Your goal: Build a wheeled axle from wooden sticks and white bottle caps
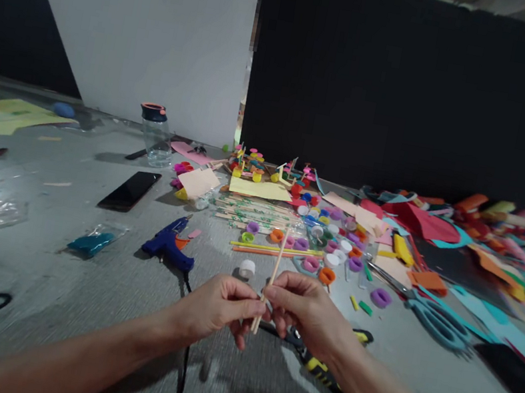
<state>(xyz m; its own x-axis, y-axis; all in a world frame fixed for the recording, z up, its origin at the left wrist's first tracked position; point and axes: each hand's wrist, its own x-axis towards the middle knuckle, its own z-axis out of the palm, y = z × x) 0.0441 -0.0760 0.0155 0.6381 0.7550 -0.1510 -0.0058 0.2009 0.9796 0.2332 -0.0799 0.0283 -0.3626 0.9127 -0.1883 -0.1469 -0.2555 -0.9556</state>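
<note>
Pale wooden chopsticks stand nearly upright in front of me, pinched by both hands. My left hand is closed on their lower part, with thumb and index finger together. Right beside it, my right hand grips them slightly higher, fingers bent. Two lower ends poke out below the fingers; part of the sticks is hidden by the fingertips. Beneath my right hand lie pliers with yellow and black handles, partly covered. A white bottle cap sits just beyond the hands.
Left are a blue glue gun with a black cord, a phone, a teal packet and a water bottle. Wrapped chopsticks and colourful caps lie ahead. Scissors and paper scraps are at right.
</note>
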